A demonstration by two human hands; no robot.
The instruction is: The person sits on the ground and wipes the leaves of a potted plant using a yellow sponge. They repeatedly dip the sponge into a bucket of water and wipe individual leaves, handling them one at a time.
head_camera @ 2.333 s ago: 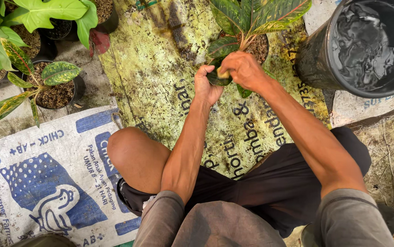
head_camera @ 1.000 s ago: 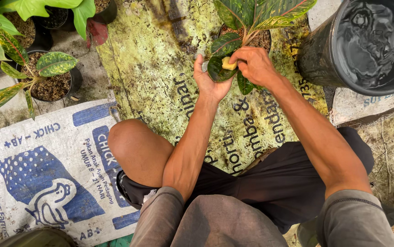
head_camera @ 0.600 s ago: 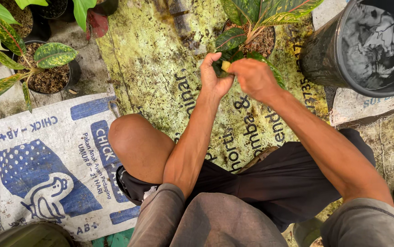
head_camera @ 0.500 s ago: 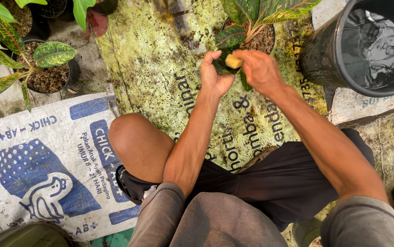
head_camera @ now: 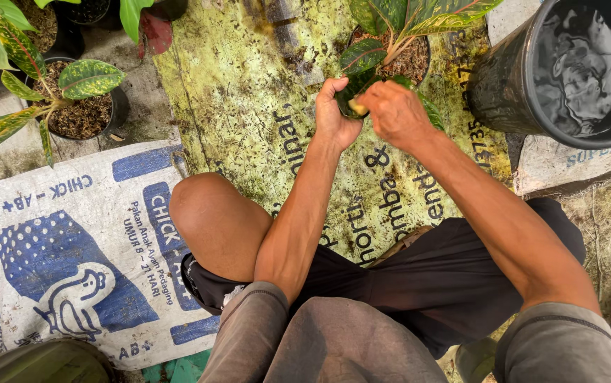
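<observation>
Sacks underfoot: a stained yellow-green sack (head_camera: 249,92) spread beneath the work, a white and blue feed sack (head_camera: 57,241) lying to the left of it, overlapping its edge. Big black bucket (head_camera: 532,99) at upper right, holding water, standing near the pot but apart from it. Potted plant (head_camera: 390,35) on the yellow-green sack at top centre, with dark leaves veined in pink and yellow, husk mulch showing in the pot. 2 more potted plants at upper left, the nearer one (head_camera: 71,99) with speckled green and yellow leaves. Bare knee (head_camera: 213,220) raised at centre left, black shorts below.

Left hand (head_camera: 335,110) cupped under a dark green leaf (head_camera: 351,96) at the pot's near rim, fingers curled together around it. Right hand (head_camera: 394,113) just beside, touching the same leaf, fingers closed on a small yellow piece (head_camera: 356,107) pressed against the leaf surface. Cannot tell what the yellow piece is.
</observation>
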